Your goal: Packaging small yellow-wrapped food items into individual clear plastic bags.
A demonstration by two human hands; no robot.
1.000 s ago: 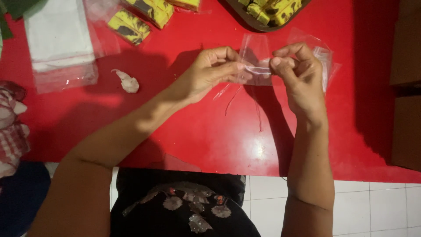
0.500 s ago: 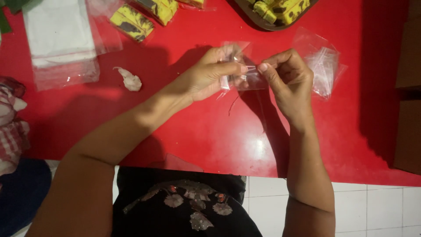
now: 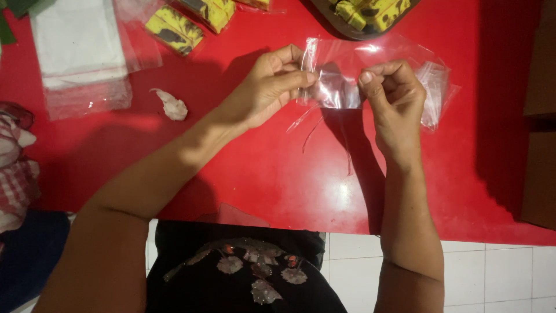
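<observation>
My left hand [image 3: 272, 87] and my right hand [image 3: 394, 95] pinch the two side edges of a small clear plastic bag [image 3: 336, 75], holding it stretched flat just above the red table [image 3: 260, 168]. Thin clear strips hang from the bag's lower edge. More clear bags [image 3: 437, 95] lie behind my right hand. A dark tray [image 3: 341, 29] of yellow-and-brown cake slices [image 3: 376, 10] sits at the far edge beyond my hands.
A stack of clear bags with white paper [image 3: 81, 52] lies far left. Wrapped cake slices [image 3: 174, 29] lie beside it. A small white crumpled scrap [image 3: 172, 105] sits left of my left hand. Checked cloth [image 3: 14, 168] hangs at the left edge. White tiled floor [image 3: 498, 272] shows below.
My hands have moved apart, pulling the clear bag open and flat between them. Earlier both hands were close together on its bunched edge.
</observation>
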